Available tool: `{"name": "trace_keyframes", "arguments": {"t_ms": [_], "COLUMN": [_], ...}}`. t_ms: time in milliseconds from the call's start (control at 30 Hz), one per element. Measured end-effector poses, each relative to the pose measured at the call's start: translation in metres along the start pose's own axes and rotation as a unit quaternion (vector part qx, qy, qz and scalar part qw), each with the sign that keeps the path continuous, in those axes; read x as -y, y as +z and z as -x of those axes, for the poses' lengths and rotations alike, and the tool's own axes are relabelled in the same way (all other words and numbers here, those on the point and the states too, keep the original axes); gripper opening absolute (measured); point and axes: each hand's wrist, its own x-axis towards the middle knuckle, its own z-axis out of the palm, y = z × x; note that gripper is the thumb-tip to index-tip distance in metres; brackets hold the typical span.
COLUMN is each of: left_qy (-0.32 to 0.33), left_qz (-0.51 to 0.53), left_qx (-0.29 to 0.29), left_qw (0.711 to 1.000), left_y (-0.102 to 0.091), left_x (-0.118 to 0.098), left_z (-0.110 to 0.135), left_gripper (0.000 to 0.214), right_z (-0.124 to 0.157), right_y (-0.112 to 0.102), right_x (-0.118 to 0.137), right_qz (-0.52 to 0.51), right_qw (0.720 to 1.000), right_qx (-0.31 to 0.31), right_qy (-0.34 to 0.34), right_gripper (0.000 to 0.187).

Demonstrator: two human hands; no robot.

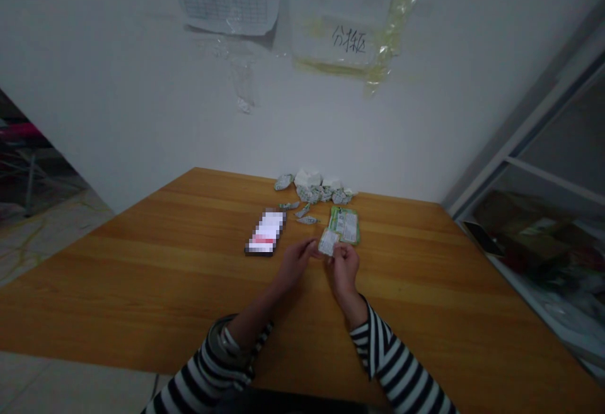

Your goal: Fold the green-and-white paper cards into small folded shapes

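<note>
My left hand [293,264] and my right hand [344,269] meet over the middle of the wooden table [142,275]. Both pinch a small white and green packet [328,241] between their fingertips, the left at its left edge and the right at its lower right. Just behind the packet lies a larger green and white pouch [345,224], flat on the table. Both sleeves are black and white striped.
A phone [266,232] lies to the left of my hands. A heap of crumpled small wrappers [314,189] sits near the table's far edge, with a few loose ones [302,211] in front. Papers are taped to the wall [331,36]. A shelf frame [534,212] stands at right.
</note>
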Motion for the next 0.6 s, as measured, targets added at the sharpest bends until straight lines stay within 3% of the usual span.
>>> {"name": "trace_keyframes", "arguments": {"t_ms": [133, 333, 600], "left_qy": [-0.013, -0.084, -0.078], "left_qz": [0.057, 0.116, 0.1], "left_qx": [0.071, 0.038, 0.054], "left_qw": [0.996, 0.989, 0.99], "left_y": [0.0006, 0.0025, 0.0037], "left_x": [-0.0038, -0.0055, -0.0111], "left_z": [0.0004, 0.002, 0.0056], "left_gripper": [0.035, 0.032, 0.028], "right_z": [-0.0005, 0.0008, 0.0023], "right_y": [0.0015, 0.0047, 0.004], "right_x": [-0.0011, -0.0026, -0.0057], "right_qz": [-0.094, -0.121, -0.074], "right_qw": [0.993, 0.991, 0.997], "right_qx": [-0.001, -0.005, -0.022], "right_qy": [0.064, 0.062, 0.029], "right_gripper": [0.023, 0.023, 0.023]}}
